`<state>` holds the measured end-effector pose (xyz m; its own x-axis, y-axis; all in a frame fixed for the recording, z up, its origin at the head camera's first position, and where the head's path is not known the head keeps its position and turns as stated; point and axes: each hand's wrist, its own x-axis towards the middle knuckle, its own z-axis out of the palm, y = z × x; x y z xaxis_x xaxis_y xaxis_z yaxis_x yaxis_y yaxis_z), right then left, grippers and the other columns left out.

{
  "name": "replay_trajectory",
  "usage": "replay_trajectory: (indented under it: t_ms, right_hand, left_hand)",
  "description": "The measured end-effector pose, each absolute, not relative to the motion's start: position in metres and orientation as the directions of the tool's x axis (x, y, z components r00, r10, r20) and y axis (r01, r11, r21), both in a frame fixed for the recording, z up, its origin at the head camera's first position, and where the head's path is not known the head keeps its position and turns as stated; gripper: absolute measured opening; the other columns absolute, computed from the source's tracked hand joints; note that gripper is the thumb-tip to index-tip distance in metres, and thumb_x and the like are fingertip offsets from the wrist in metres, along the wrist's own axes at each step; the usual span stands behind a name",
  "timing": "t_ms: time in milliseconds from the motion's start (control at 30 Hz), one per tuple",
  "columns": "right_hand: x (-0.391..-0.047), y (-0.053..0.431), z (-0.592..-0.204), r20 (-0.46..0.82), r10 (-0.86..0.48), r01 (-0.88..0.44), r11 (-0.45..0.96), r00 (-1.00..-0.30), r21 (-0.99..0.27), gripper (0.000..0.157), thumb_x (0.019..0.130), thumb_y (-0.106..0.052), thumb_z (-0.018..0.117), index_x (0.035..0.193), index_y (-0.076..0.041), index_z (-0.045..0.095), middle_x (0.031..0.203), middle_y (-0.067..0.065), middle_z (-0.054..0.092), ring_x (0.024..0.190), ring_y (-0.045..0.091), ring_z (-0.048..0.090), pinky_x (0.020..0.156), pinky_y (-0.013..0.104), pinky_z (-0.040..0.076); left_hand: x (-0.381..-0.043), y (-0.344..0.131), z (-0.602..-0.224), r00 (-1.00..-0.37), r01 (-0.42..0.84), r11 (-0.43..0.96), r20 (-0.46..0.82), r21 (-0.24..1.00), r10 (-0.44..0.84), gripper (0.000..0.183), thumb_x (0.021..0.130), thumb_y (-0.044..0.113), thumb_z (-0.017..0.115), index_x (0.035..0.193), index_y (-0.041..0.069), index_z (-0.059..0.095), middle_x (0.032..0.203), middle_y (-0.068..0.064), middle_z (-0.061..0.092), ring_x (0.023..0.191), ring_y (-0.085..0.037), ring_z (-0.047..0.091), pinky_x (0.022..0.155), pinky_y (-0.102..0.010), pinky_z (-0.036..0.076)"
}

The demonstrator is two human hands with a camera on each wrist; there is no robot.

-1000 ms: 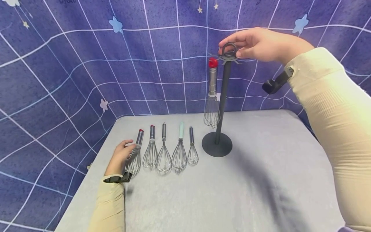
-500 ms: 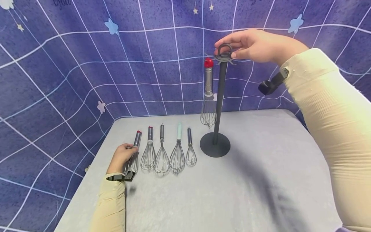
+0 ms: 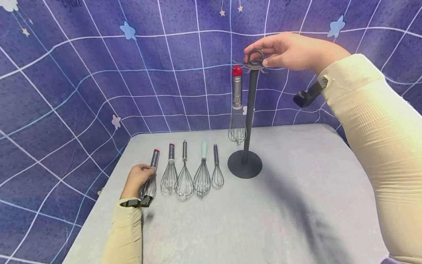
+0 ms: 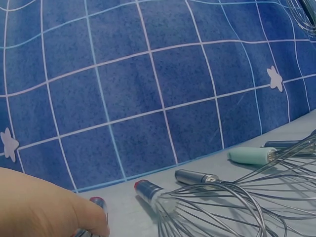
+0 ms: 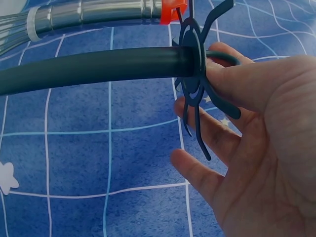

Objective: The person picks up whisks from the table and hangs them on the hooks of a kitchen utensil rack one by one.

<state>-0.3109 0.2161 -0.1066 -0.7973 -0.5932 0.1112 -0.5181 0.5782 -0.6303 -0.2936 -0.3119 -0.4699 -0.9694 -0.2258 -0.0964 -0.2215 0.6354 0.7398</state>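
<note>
My left hand (image 3: 136, 180) grips the leftmost whisk (image 3: 155, 160), thumb across it just below the metal handle with its red end. The hand covers part of its wires. In the left wrist view, my left hand (image 4: 44, 212) hides most of this whisk. My right hand (image 3: 291, 51) holds the top loop of a dark hook stand (image 3: 251, 106). In the right wrist view, thumb and index finger pinch that loop (image 5: 224, 57) behind the hook ring, while the other fingers spread loosely. A red-tipped whisk (image 3: 237, 91) hangs from a hook on the stand's left side.
Right of my left hand lie several whisks in a row: a red-ended one (image 3: 169, 176), a slim metal one (image 3: 184, 179), a mint-handled one (image 3: 202, 176) and a small one (image 3: 217, 176). The stand's round base (image 3: 244, 165) rests on the grey table (image 3: 230, 223). A blue curtain (image 3: 165, 73) hangs behind.
My left hand has closed its fingers on the leftmost whisk, which has shifted slightly left. My right hand keeps its hold on the stand's loop. The head view has turned a little.
</note>
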Motion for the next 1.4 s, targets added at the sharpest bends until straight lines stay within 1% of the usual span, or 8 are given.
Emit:
replay_trajectory:
  t_ms: [233,467,667,833,900,1000,1100,1400]
  right_hand:
    - [-0.310,0.218,-0.107,0.100,-0.588,-0.511,0.593,-0.803,-0.622,0.053,0.103,-0.001,0.050,0.153,-0.016,0.043,0.145,0.001,0.055,0.141,0.013,0.042,0.108,0.019,0.040]
    - [-0.309,0.218,-0.106,0.090,-0.570,-0.506,0.634,-0.817,-0.585,0.053,0.103,-0.003,0.051,0.153,-0.020,0.044,0.144,0.002,0.055,0.137,0.012,0.045,0.103,0.014,0.041]
    - [-0.309,0.218,-0.104,0.097,-0.572,-0.521,0.648,-0.814,-0.556,0.053,0.103,-0.003,0.052,0.153,-0.020,0.045,0.143,0.001,0.056,0.137,0.012,0.046,0.100,0.011,0.042]
    - [-0.308,0.217,-0.103,0.102,-0.575,-0.533,0.657,-0.812,-0.533,0.053,0.103,-0.004,0.052,0.153,-0.020,0.045,0.141,0.001,0.057,0.135,0.012,0.047,0.098,0.009,0.042]
    - [-0.308,0.217,-0.103,0.103,-0.570,-0.531,0.664,-0.815,-0.526,0.053,0.103,-0.005,0.053,0.153,-0.021,0.045,0.140,0.001,0.058,0.135,0.013,0.047,0.102,0.013,0.042]
    - [-0.308,0.216,-0.103,0.107,-0.565,-0.530,0.669,-0.818,-0.521,0.053,0.104,-0.006,0.053,0.153,-0.022,0.045,0.141,0.000,0.058,0.138,0.017,0.046,0.112,0.028,0.039]
    - [-0.308,0.216,-0.104,0.118,-0.565,-0.535,0.663,-0.816,-0.523,0.053,0.104,-0.006,0.053,0.153,-0.022,0.045,0.140,0.000,0.059,0.139,0.019,0.046,0.116,0.040,0.036]
    - [-0.308,0.215,-0.107,0.140,-0.568,-0.544,0.646,-0.811,-0.535,0.052,0.104,-0.007,0.053,0.153,-0.023,0.045,0.136,0.000,0.060,0.139,0.022,0.046,0.114,0.044,0.036]
  left_hand:
    - [-0.290,-0.315,-0.468,-0.971,-0.190,0.568,-0.069,0.801,-0.229,0.050,0.095,0.026,0.065,0.131,-0.008,0.058,0.102,-0.020,0.068,0.070,-0.016,0.062,0.059,-0.029,0.054]
    - [-0.290,-0.315,-0.461,-0.966,-0.158,0.423,-0.050,0.892,-0.255,0.052,0.094,0.024,0.068,0.134,-0.007,0.056,0.091,-0.010,0.064,0.063,-0.010,0.057,0.056,-0.026,0.052]
    - [-0.289,-0.308,-0.444,-0.959,-0.135,0.398,-0.018,0.907,-0.283,0.052,0.094,0.024,0.068,0.137,-0.004,0.057,0.097,-0.007,0.065,0.066,-0.009,0.061,0.056,-0.024,0.055]
    - [-0.283,-0.299,-0.425,-0.960,-0.089,0.321,0.005,0.943,-0.280,0.049,0.094,0.020,0.067,0.136,-0.004,0.057,0.088,0.003,0.063,0.067,-0.005,0.061,0.058,-0.023,0.056]
    - [-0.281,-0.295,-0.417,-0.961,-0.067,0.297,0.019,0.952,-0.276,0.048,0.094,0.019,0.067,0.136,-0.004,0.057,0.084,0.006,0.062,0.067,-0.005,0.061,0.059,-0.023,0.057]
    - [-0.277,-0.288,-0.406,-0.960,-0.039,0.283,0.043,0.958,-0.276,0.047,0.095,0.019,0.067,0.135,-0.003,0.058,0.084,0.008,0.062,0.069,-0.005,0.061,0.060,-0.023,0.058]
    - [-0.274,-0.281,-0.395,-0.958,-0.018,0.281,0.064,0.959,-0.279,0.048,0.094,0.022,0.068,0.135,-0.001,0.059,0.086,0.008,0.062,0.074,-0.007,0.061,0.063,-0.024,0.058]
    - [-0.266,-0.263,-0.372,-0.964,0.058,0.253,0.120,0.966,-0.238,0.047,0.095,0.019,0.068,0.136,-0.001,0.058,0.089,0.006,0.061,0.078,-0.010,0.060,0.064,-0.026,0.059]
